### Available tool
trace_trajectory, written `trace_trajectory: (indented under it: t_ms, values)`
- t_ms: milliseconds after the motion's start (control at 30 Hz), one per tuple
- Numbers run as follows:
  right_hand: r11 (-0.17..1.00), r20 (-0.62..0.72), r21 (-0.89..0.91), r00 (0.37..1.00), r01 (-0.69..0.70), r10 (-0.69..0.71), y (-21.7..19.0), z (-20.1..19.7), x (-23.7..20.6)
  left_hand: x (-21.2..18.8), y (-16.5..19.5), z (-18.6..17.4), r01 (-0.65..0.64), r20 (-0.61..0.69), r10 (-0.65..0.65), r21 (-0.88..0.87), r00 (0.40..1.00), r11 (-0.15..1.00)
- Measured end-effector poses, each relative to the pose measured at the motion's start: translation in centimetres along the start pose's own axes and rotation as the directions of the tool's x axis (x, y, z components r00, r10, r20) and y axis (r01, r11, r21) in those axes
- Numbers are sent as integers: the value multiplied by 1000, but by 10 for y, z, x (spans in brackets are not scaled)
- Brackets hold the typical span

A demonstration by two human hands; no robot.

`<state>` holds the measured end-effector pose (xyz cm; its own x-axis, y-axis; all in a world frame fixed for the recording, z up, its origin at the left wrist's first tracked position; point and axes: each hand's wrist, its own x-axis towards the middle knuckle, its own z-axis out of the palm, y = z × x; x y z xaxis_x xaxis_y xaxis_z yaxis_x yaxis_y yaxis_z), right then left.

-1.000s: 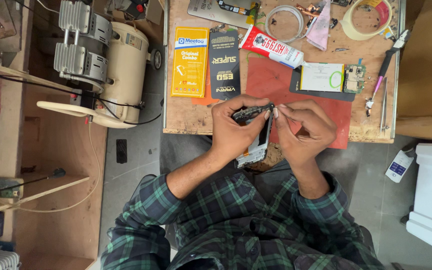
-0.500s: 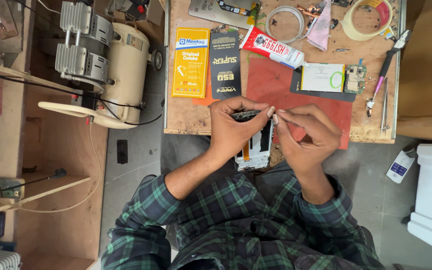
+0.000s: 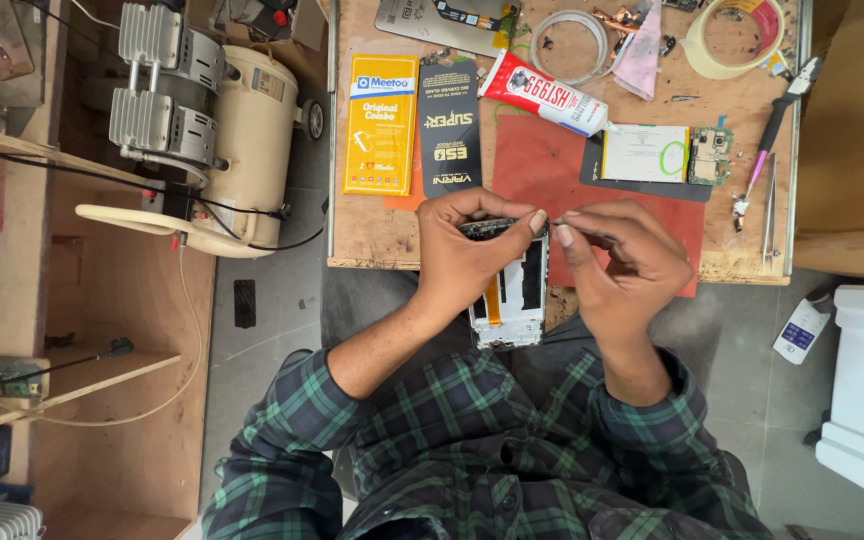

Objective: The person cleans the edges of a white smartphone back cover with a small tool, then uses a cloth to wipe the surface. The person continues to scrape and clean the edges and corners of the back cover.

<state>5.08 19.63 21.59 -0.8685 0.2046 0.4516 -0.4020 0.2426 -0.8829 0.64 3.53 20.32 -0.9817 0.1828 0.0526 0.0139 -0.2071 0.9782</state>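
Phone frame (image 3: pixel 512 290), one of it, white and opened with an orange strip showing inside, is held upright over the near edge of the bench (image 3: pixel 372 235), its top edge between the two hands and its lower end hanging down toward the person's lap. Left hand (image 3: pixel 467 250) is clenched around the frame's upper left side, thumb and fingers wrapped over its top. Right hand (image 3: pixel 622 265) sits just to the right of it, fingers pinched on a thin metal tool (image 3: pixel 552 222) whose tip touches the frame's top edge. Behind the hands lies one red mat (image 3: pixel 542 165). On the bench there are two flat packets side by side, one yellow packet (image 3: pixel 380 125) and one black packet (image 3: pixel 449 130), one white and red glue tube (image 3: pixel 547 95), one small circuit board (image 3: pixel 710 155), one tape roll (image 3: pixel 737 40) and one pair of pliers (image 3: pixel 777 115). One cream compressor (image 3: pixel 222 130) stands on the floor to the left
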Motion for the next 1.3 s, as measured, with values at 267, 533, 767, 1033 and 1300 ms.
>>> trace_trajectory:
  t_ms: [267, 533, 767, 1033, 1300]
  values:
    - [997, 9, 55, 998, -62, 62, -3, -4, -4, 0, 2, 0, 41, 9, -41, -48, 999, 998]
    - [1000, -19, 24, 1000, -5, 5, 0, -3, -7, -1, 0, 0, 42, 15, -41, -55, 999, 998]
    - [999, -31, -27, 999, 41, -41, 0, 0, -5, -1, -2, 1, 38, 14, -37, -48, 999, 998]
    - [967, 5, -203, 987, 156, -158, -10, 0, -3, -4, 2, 3, 2, 9, -2, 1, 1000, 1000]
    - [947, 28, -257, 981, 193, -192, -9, 3, 0, -4, 0, 5, -68, -29, 71, 94, 997, 993]
